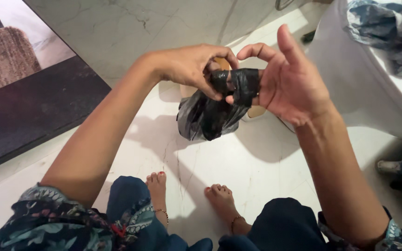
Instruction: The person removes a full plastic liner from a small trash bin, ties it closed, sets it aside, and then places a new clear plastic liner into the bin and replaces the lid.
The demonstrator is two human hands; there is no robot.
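One black bag (210, 114) hung above the floor (257, 162), open room below. Left hand (189, 65) pinched its top; right hand (291, 81), bag wrapped round two fingers (245, 86), otherwise spread.

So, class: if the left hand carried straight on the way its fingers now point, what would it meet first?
The left hand points rightward and would first meet the black plastic bag it already pinches, then probably the right hand wrapped in it; depth is unclear.
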